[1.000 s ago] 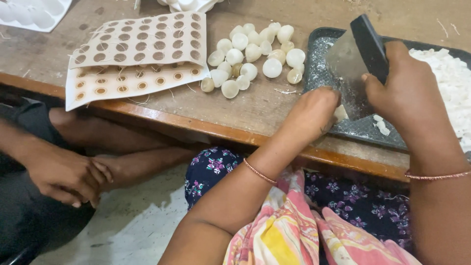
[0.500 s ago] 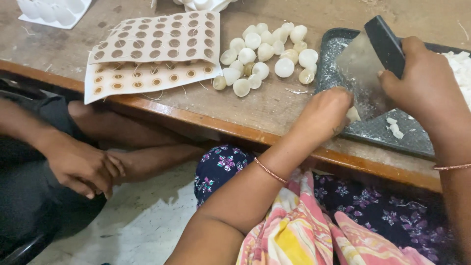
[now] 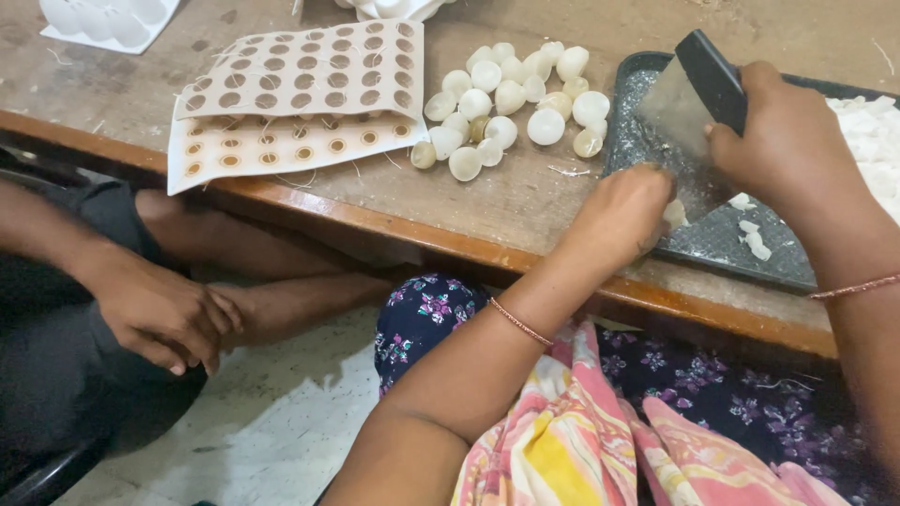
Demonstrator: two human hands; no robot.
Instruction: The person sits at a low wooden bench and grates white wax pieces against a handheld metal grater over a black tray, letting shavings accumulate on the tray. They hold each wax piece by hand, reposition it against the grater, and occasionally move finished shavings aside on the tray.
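The dark tray (image 3: 712,245) holds white pieces (image 3: 872,150); right hand (image 3: 787,141) grips the scraper (image 3: 698,89), left hand (image 3: 623,211) pinches a piece (pale balls (image 3: 511,98) lie left).

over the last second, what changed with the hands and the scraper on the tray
Little changed. The right hand holds the black-handled scraper tilted over the dark tray as before, and the left hand stays at the tray's near edge on a white piece. The whole view slid slightly as the camera moved. The pile of pale round pieces, the dotted sheets and the seated person's hand kept their places.
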